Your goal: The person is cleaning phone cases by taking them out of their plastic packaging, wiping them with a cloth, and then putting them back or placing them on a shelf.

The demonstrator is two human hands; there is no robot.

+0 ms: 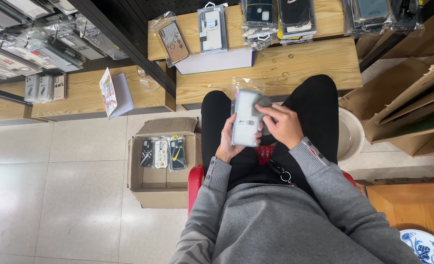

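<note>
I sit on a red stool, looking down at my lap. My left hand [228, 142] grips a packaged phone case [245, 120] in clear plastic, held upright above my black trousers. My right hand [283, 124] rests on the upper right of the same package, its fingers pinching a grey cloth-like piece at the top corner. Both arms wear grey sleeves.
An open cardboard box [160, 183] with several packaged phone cases stands on the tiled floor at my left. Wooden shelves [305, 63] ahead carry more packaged cases and a white box. Flattened cardboard [407, 105] and a pale basin [351, 137] lie at right; a blue-patterned plate [424, 244] sits lower right.
</note>
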